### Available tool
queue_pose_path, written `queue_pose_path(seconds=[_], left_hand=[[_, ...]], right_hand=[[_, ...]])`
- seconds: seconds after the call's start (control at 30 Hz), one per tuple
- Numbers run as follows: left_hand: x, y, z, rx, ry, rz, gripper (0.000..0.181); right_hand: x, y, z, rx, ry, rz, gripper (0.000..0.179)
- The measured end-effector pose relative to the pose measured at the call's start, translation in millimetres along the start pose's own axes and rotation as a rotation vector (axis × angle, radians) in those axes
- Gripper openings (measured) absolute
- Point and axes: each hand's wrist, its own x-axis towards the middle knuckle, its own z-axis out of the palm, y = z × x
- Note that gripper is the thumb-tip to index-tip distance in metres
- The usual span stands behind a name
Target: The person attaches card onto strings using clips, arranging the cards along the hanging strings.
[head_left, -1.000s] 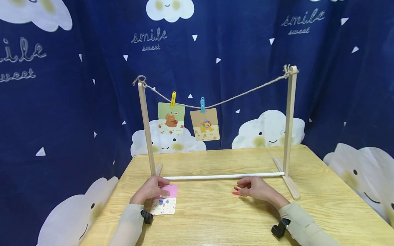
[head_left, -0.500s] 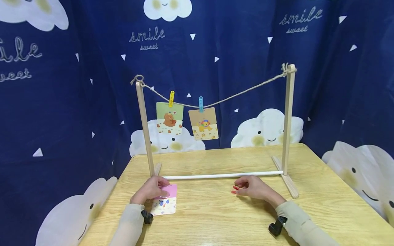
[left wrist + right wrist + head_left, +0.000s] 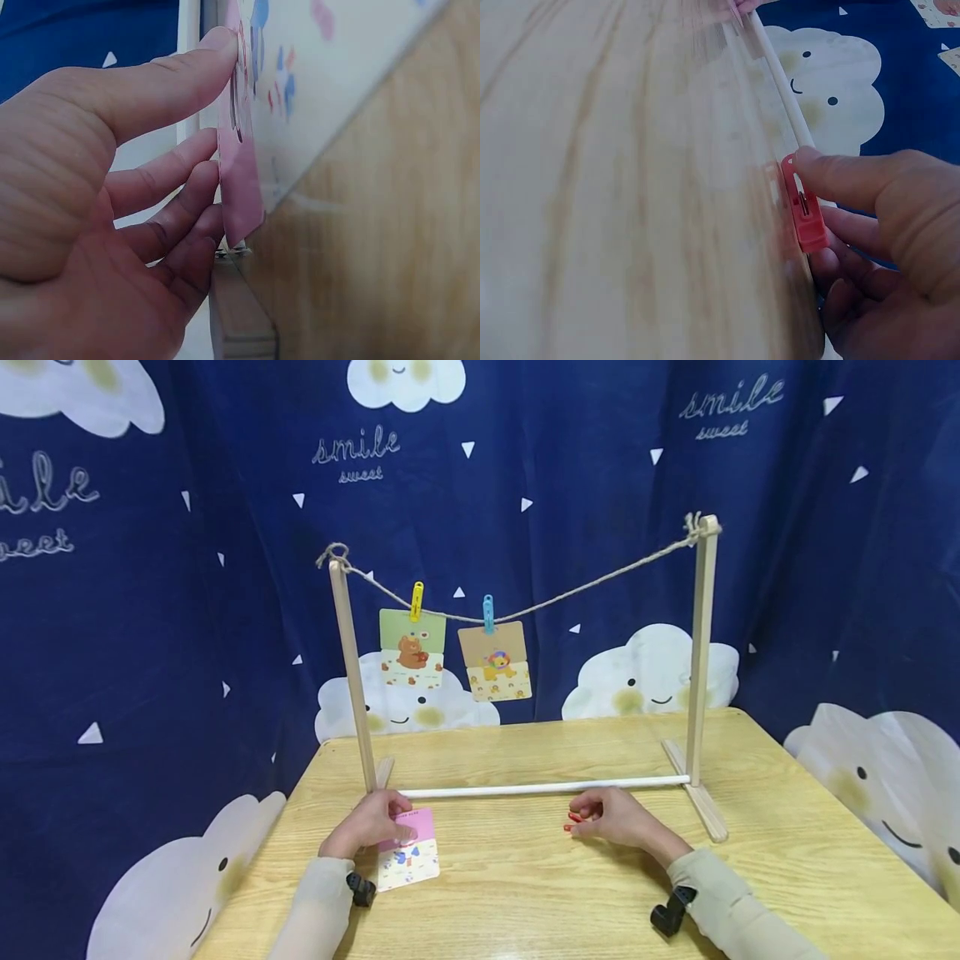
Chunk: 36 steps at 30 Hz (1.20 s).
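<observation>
My left hand (image 3: 369,823) pinches a pink and white picture card (image 3: 408,865) at its upper left. In the left wrist view the thumb lies on the printed face of the card (image 3: 244,187) and the other fingertips are behind it. Over the right part of the table my right hand (image 3: 619,818) holds a small red clothespin (image 3: 805,206) between thumb and fingers. Two cards hang from a rope (image 3: 592,589): a green bear card (image 3: 412,647) under a yellow clothespin (image 3: 417,602), and a tan lion card (image 3: 495,662) under a blue clothespin (image 3: 489,614).
The rope is tied between a left wooden post (image 3: 351,677) and a right wooden post (image 3: 701,652). A white rod (image 3: 510,791) joins their feet low over the wooden table (image 3: 510,893). Behind stands a dark blue curtain (image 3: 247,527) with clouds.
The pink and white card has shifted slightly right and its lower edge has tilted. The red clothespin, spread in view earlier, now sits further inside my right fingers.
</observation>
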Motion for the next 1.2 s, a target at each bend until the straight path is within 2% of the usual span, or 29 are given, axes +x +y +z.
queue_pose_path(seconds=[0.2,0.47,0.87,0.97,1.1,1.2], left_hand=[[-1.5,-0.1,0.6,0.002,-0.001,-0.009,0.041],[-1.5,0.3,-1.4,0.012,0.013,0.022,0.040],[-3.7,1.3,-3.1,-0.015,0.028,0.053,0.034],[-4.2,4.2,-6.1,-0.027,0.015,0.074,0.032],[-4.7,10.0,-10.7,-0.065,0.006,0.131,0.030],[-6.1,14.8,-12.9,-0.090,-0.002,0.139,0.030]], right_hand=[[-0.2,2.5,2.2,0.010,0.001,-0.007,0.031],[0.1,1.9,1.0,-0.027,0.020,-0.034,0.026],[-2.0,-4.1,-1.7,0.039,0.004,0.007,0.021],[-1.6,-4.0,-4.4,0.068,0.010,0.027,0.022],[-0.9,-4.0,-6.7,0.094,0.024,0.033,0.030],[-1.2,-4.6,-7.4,0.093,0.024,0.036,0.033]])
